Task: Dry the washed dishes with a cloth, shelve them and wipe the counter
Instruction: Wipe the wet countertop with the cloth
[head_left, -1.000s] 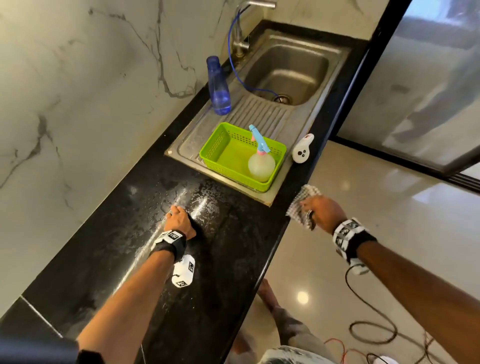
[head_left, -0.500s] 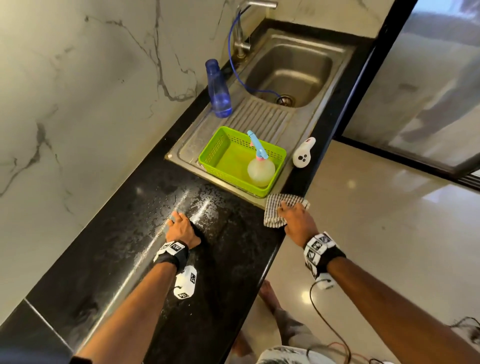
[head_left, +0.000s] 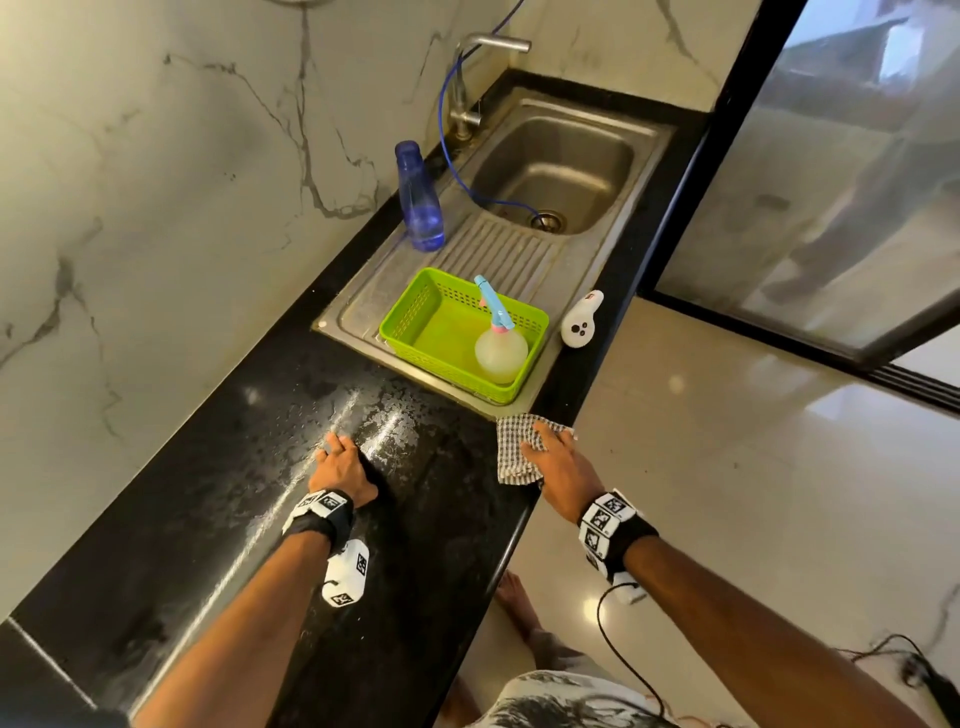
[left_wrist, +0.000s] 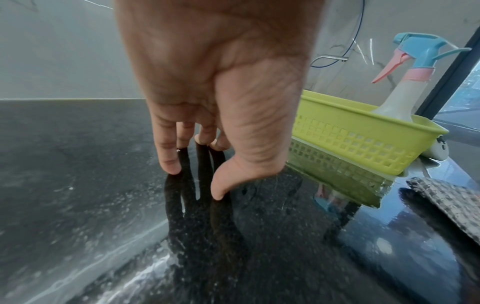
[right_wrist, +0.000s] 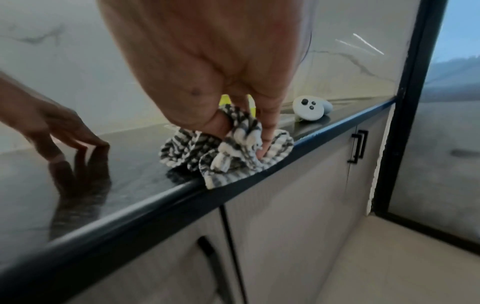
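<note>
My right hand (head_left: 556, 460) lies on a black-and-white checked cloth (head_left: 511, 447) at the front edge of the black counter (head_left: 208, 519), just before the sink unit. In the right wrist view the thumb and fingers of that hand (right_wrist: 241, 133) bunch the cloth (right_wrist: 228, 162) and press it on the counter edge (right_wrist: 130, 205). My left hand (head_left: 337, 462) rests by its fingertips (left_wrist: 171, 166) on a wet, streaked patch of the counter (left_wrist: 78, 164) and holds nothing. The cloth's corner (left_wrist: 446, 197) shows at the right of the left wrist view.
A green basket (head_left: 410, 322) holding a spray bottle (head_left: 498, 348) sits on the drainboard. Behind it are a blue bottle (head_left: 418, 202), the sink (head_left: 556, 161) and the tap. A white controller (head_left: 579, 325) lies at the counter's front edge. Cabinet doors (right_wrist: 285, 205) are below.
My right hand has carried the cloth from beyond the counter's edge onto the counter and set it down there. The left hand has stayed on the wet patch.
</note>
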